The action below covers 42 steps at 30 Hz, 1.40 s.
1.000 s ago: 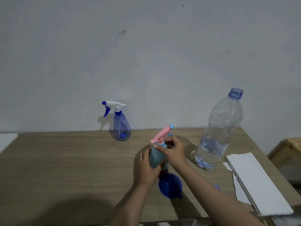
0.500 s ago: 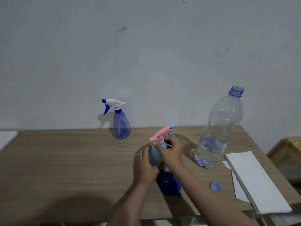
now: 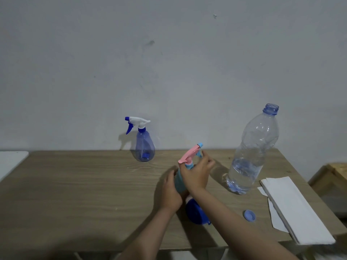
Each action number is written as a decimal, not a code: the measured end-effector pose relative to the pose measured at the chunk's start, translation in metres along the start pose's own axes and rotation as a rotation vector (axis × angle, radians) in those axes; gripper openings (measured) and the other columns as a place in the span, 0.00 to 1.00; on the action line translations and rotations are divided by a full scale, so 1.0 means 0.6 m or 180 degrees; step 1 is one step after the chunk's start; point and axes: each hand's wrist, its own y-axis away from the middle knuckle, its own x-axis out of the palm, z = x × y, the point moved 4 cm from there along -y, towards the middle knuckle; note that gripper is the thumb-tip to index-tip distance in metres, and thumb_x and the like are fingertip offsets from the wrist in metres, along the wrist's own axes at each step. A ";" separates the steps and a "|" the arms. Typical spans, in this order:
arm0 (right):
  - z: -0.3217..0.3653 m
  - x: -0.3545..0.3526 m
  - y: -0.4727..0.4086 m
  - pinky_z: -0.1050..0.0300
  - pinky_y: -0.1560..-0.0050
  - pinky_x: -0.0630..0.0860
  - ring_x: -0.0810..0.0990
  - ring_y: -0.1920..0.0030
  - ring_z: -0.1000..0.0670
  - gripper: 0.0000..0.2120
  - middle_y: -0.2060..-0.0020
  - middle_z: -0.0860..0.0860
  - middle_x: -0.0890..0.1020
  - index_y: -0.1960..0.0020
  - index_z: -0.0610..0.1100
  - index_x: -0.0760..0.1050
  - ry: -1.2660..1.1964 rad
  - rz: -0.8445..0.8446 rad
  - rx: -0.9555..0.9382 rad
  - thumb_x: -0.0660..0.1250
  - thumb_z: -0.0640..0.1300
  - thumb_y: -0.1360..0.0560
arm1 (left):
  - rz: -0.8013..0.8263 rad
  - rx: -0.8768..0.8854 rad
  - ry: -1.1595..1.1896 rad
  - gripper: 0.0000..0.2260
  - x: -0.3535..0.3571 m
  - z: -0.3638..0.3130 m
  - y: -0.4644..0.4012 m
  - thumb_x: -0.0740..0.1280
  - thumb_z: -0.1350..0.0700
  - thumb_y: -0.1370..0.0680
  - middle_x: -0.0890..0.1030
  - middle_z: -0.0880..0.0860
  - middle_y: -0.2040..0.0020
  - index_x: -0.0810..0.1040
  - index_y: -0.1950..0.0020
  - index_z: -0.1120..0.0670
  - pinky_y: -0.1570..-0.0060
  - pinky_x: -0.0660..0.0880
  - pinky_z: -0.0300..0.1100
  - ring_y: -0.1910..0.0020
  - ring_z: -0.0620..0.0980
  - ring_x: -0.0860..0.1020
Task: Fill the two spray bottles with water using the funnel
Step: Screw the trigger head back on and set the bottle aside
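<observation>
From the head camera, near the middle of the desk (image 3: 75,184), we hold the teal spray bottle (image 3: 179,182) upright: our left hand (image 3: 171,192) wraps its body, and our right hand (image 3: 196,174) curls round the collar under the pink trigger head (image 3: 189,155). We judge this to be the unscrewing of that head, the opening step for this bottle. The blue funnel (image 3: 196,212) lies on the desk just beside our wrists. The water bottle (image 3: 251,152) stands uncapped to the right, partly full, its cap (image 3: 249,215) on the desk nearby. The second spray bottle (image 3: 144,145) waits by the wall, head on. Next, we reckon, the head must come off and be set aside, then the funnel seated in the neck before pouring.
</observation>
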 end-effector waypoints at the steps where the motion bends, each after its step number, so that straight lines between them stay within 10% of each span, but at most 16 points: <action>1: 0.006 0.005 0.000 0.56 0.55 0.73 0.75 0.46 0.46 0.37 0.38 0.44 0.65 0.30 0.41 0.62 0.0043 0.0025 -0.0053 0.75 0.49 0.32 | 0.0064 0.0005 0.0024 0.32 -0.004 0.003 0.004 0.74 0.49 0.34 0.77 0.45 0.40 0.69 0.32 0.48 0.55 0.71 0.30 0.43 0.45 0.76; 4: 0.021 0.021 0.001 0.49 0.55 0.76 0.77 0.48 0.43 0.23 0.44 0.44 0.70 0.38 0.41 0.66 0.0158 0.0155 -0.0324 0.68 0.50 0.26 | 0.0028 0.0114 -0.0104 0.30 -0.028 0.022 0.019 0.76 0.51 0.33 0.78 0.43 0.41 0.70 0.34 0.46 0.63 0.68 0.23 0.45 0.41 0.76; 12: 0.107 0.059 0.014 0.65 0.65 0.69 0.74 0.64 0.52 0.06 0.61 0.47 0.75 0.51 0.42 0.71 -0.0018 0.0912 -0.1029 0.63 0.45 0.22 | -0.0635 0.0201 -0.0604 0.28 -0.175 0.096 0.067 0.71 0.48 0.28 0.73 0.52 0.34 0.69 0.31 0.54 0.43 0.65 0.33 0.36 0.49 0.72; 25: 0.091 0.132 0.182 0.57 0.58 0.70 0.75 0.57 0.52 0.12 0.52 0.47 0.81 0.43 0.48 0.77 0.1403 0.3697 -0.0362 0.65 0.44 0.26 | -0.0811 -0.0438 -0.1874 0.46 -0.318 0.267 0.146 0.54 0.30 0.32 0.59 0.63 0.25 0.59 0.26 0.63 0.29 0.57 0.56 0.25 0.61 0.59; 36: 0.067 0.134 0.193 0.59 0.63 0.67 0.74 0.58 0.48 0.11 0.53 0.43 0.78 0.46 0.41 0.77 0.1801 0.3704 -0.0314 0.62 0.44 0.24 | -0.0741 -0.0557 -0.1763 0.44 -0.322 0.315 0.171 0.60 0.32 0.30 0.65 0.66 0.28 0.63 0.28 0.66 0.32 0.64 0.60 0.28 0.64 0.63; 42: 0.076 0.120 0.165 0.58 0.67 0.66 0.73 0.67 0.51 0.06 0.66 0.48 0.77 0.63 0.43 0.74 0.1467 0.3470 -0.0130 0.65 0.43 0.28 | -0.0875 -0.0469 -0.1545 0.46 -0.309 0.289 0.164 0.58 0.30 0.31 0.62 0.63 0.26 0.59 0.26 0.65 0.29 0.59 0.58 0.25 0.60 0.59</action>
